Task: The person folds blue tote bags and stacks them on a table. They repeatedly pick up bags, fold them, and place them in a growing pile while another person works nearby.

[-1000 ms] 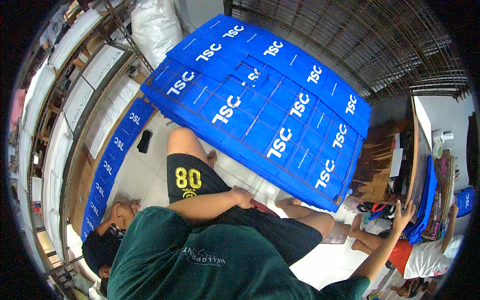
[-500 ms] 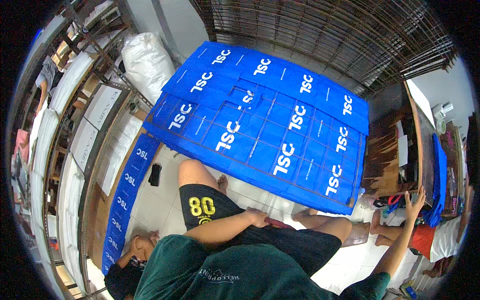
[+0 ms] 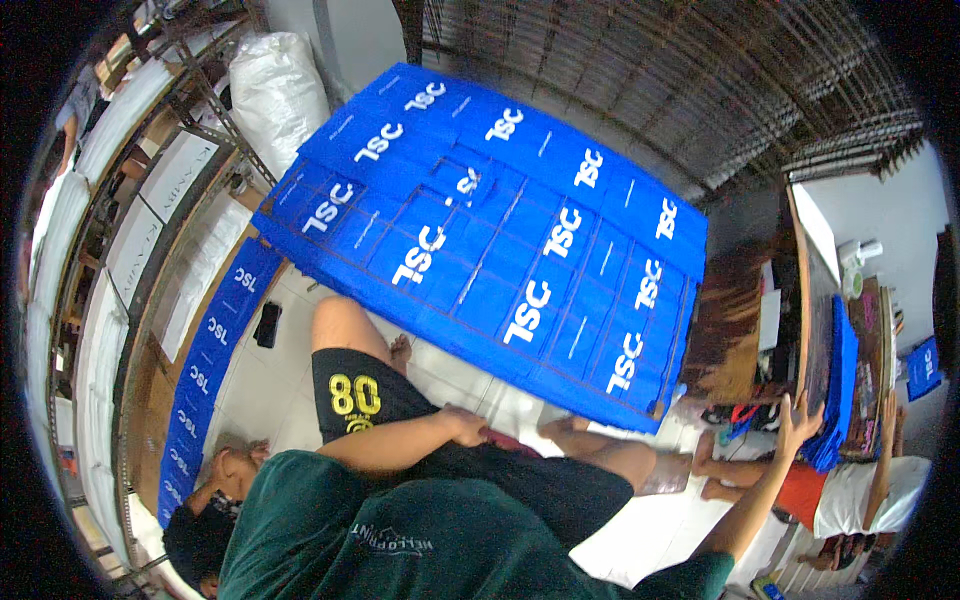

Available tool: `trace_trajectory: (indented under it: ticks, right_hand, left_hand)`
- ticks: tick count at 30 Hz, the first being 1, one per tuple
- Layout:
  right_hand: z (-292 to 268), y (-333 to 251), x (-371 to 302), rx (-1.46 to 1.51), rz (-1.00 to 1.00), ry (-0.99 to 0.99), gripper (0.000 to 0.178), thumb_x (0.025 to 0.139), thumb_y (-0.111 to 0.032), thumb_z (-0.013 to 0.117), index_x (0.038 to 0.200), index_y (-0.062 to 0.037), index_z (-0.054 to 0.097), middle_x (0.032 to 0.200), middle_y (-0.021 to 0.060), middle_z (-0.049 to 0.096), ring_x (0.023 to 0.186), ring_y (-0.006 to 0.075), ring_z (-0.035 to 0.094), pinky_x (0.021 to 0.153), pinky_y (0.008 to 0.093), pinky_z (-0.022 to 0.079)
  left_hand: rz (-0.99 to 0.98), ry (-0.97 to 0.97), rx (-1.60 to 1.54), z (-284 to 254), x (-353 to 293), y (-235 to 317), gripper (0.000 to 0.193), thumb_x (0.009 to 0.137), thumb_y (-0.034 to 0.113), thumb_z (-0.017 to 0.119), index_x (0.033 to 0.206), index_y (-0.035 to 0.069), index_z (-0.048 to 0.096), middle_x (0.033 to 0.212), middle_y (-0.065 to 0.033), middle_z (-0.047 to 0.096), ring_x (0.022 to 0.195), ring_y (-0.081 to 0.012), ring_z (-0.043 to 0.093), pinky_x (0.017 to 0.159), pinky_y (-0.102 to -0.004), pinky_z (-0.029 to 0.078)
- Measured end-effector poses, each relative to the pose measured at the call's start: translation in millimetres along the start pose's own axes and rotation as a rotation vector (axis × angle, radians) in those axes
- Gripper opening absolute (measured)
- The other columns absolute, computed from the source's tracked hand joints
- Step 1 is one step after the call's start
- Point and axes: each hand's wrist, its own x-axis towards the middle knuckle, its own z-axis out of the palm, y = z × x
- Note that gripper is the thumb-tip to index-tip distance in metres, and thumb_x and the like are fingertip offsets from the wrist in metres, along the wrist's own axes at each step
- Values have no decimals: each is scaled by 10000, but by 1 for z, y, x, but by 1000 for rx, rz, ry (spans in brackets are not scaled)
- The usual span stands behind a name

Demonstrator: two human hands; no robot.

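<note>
Across my lap, my left hand (image 3: 465, 428) is closed on a dark red thing (image 3: 508, 440), mostly hidden, whose kind I cannot make out. My right arm reaches out to the right, and the right hand (image 3: 798, 425) has its fingers spread, with nothing seen in it. It is nearest the wooden table (image 3: 803, 300) and the blue sheets (image 3: 838, 390) hanging over its side. In front of my legs stands a large, flat surface covered with blue printed sheets (image 3: 480, 250), with a thin wire grid lying over part of it.
At the right, a person in a white shirt (image 3: 890, 495) reaches toward a small blue sheet (image 3: 924, 368). Another person (image 3: 205, 530) sits low at left. A dark phone (image 3: 267, 325) lies on the tiles beside a long blue strip (image 3: 215, 330). Shelving, a white sack (image 3: 278, 95) and wire racks (image 3: 640, 80) surround the room.
My view has shifted, so the blue surface sits further left. At the right, the person in white shows more, with a raised arm near a blue sheet. My hands keep much the same pose.
</note>
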Motion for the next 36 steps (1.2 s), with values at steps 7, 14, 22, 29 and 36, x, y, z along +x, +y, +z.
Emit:
trace_trajectory:
  ticks: [7, 14, 22, 29, 36]
  right_hand:
    - [-34, -59, 5, 553, 133, -134, 750, 741, -344, 689, 1343, -88, 321, 1270, 263, 397, 1212, 357, 357, 993, 406, 289]
    - [-13, -31, 0, 166, -90, -121, 794, 738, -345, 687, 1366, -86, 275, 1267, 265, 385, 1175, 356, 376, 977, 413, 300]
    - [-2, -32, -11, 251, -78, -7, 735, 709, -301, 725, 1315, -72, 380, 1263, 227, 374, 1179, 357, 356, 978, 428, 294]
    - [-9, -25, 0, 109, -67, 8, 682, 727, -349, 699, 1275, -50, 426, 1311, 245, 338, 1224, 363, 326, 996, 407, 296]
    - [-27, -53, 8, 559, 150, -183, 803, 726, -351, 692, 1355, -74, 277, 1349, 245, 307, 1281, 372, 244, 1030, 432, 238]
  left_hand:
    - [2, 19, -2, 9, 14, -8, 537, 811, 512, 439, 1196, 141, 490, 1224, -110, 515, 1141, -290, 478, 907, -496, 370]
    - [-3, 65, 56, 22, 24, -13, 551, 819, 525, 420, 1226, 156, 463, 1227, -102, 513, 1134, -290, 485, 924, -485, 352]
    - [-2, -5, 50, -10, -10, 4, 567, 826, 531, 407, 1189, 103, 482, 1225, -122, 506, 1150, -292, 466, 936, -461, 357]
    - [58, 451, 224, 14, -4, -3, 598, 821, 530, 425, 1242, 107, 443, 1261, -148, 468, 1186, -284, 431, 969, -479, 313]
    - [28, 8, 49, -5, -9, 7, 543, 831, 475, 423, 1219, 97, 473, 1206, -155, 514, 1118, -310, 488, 941, -435, 365]
